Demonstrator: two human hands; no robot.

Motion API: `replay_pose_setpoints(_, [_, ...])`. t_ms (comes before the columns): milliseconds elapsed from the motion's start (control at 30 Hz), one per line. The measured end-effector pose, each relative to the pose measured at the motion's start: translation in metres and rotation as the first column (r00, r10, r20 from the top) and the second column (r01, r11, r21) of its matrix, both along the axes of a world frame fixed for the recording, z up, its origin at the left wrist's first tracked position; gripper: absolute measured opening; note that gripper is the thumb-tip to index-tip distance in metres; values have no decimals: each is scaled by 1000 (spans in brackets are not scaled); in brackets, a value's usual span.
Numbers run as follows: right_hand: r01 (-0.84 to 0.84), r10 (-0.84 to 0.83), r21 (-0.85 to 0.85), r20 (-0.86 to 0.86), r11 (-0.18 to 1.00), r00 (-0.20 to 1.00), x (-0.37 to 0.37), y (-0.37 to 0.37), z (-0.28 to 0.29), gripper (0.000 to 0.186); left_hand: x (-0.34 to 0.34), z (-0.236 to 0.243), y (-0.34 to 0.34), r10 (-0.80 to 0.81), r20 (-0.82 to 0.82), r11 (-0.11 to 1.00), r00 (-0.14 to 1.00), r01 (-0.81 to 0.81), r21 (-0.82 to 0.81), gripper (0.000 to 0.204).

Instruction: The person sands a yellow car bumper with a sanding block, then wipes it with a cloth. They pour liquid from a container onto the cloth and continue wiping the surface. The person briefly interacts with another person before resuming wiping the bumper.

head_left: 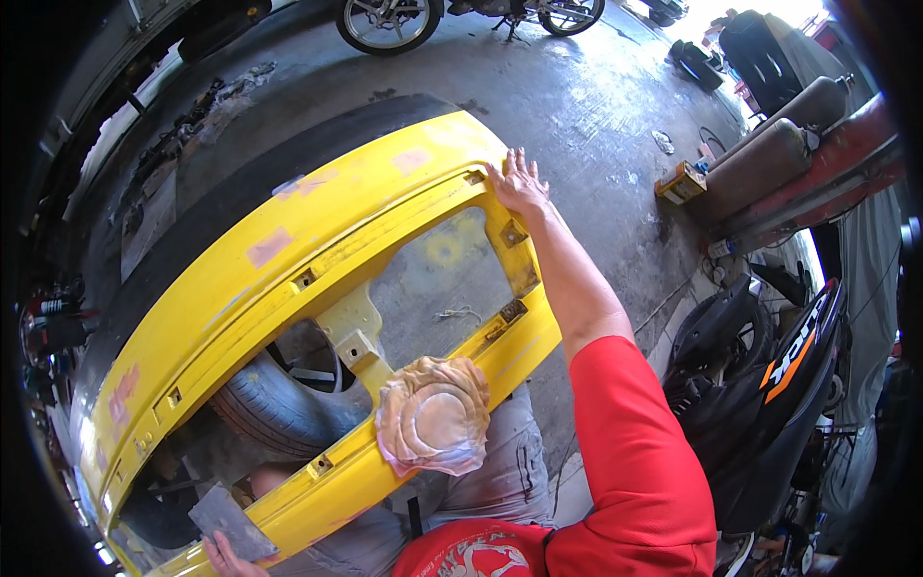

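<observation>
A large yellow vehicle body panel (356,180), a frame with window-like openings and a black far edge, lies across my lap. Pinkish patches mark its painted face. At its far right corner my right hand (522,183) rests flat, fingers spread, holding nothing. My left hand (227,560), partly cut off at the lower edge, has its fingers on a grey flat sheet (234,520) at the panel's near left bar. What the sheet is made of I cannot tell. A round, wrinkled, tan pad (435,415) with stained layers sits over the near bar, between my hands.
Under the panel lies a wheel with a tyre (279,409). A black motorcycle (769,394) stands at the right. Farther back are gas cylinders (764,168), a yellow tin (680,182) and another motorcycle (389,21). Scraps (207,115) litter the concrete floor at far left.
</observation>
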State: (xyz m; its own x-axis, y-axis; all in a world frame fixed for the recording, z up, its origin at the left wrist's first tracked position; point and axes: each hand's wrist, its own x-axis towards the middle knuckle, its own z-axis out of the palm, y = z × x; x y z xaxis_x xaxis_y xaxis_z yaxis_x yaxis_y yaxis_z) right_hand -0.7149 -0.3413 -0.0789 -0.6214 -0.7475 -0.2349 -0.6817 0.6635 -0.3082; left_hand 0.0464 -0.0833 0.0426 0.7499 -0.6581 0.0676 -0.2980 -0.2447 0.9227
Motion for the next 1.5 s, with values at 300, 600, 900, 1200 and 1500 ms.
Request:
replay_pose_setpoints(300, [103,-104,21,13,994,995,2,39,8,82,70,-40,8,-152,73,982,986,143,124,64])
replay_pose_setpoints(600, [152,-152,5,-14,988,988,1,68,-6,77,100,-65,14,-184,195,976,963,155,154,65])
replay_pose_setpoints(900, [-222,206,-160,-111,962,972,4,141,-6,58,77,-56,11,-150,190,978,970,117,175,70])
replay_pose_setpoints(1200, [-629,562,-104,-355,771,747,4,172,25,50,71,-52,7,-111,149,982,983,86,165,70])
replay_pose_setpoints(1500, [-577,446,-172,-475,799,759,1,84,17,20,76,-51,9,-141,88,981,986,127,148,70])
